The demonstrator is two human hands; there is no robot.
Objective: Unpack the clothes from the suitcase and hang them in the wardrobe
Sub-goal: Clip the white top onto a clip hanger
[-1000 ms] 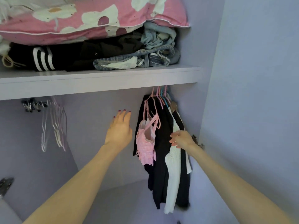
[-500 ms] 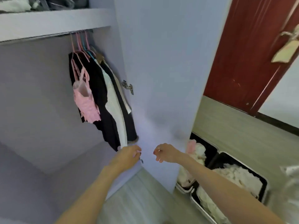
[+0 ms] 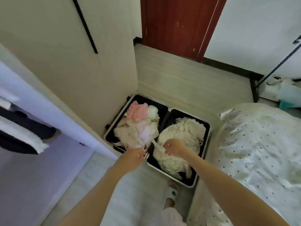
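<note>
The open black suitcase lies on the floor with both halves full of crumpled clothes. The left half holds a pink garment on top of pale pieces; the right half holds a cream pile. My right hand grips a white strip of cloth over the hinge between the halves. My left hand is curled at the near edge of the left pile and pinches pale cloth there. Black and white clothes hang in the wardrobe at the left edge.
The open wardrobe door stands between the wardrobe and the suitcase. A bed with a dotted white sheet fills the right side. A red door is at the back. My slippered foot stands just before the suitcase.
My view swung from the wardrobe rail down and right to the suitcase. Both hands left the hanging clothes, dropped low, and now hold cloth in the suitcase.
</note>
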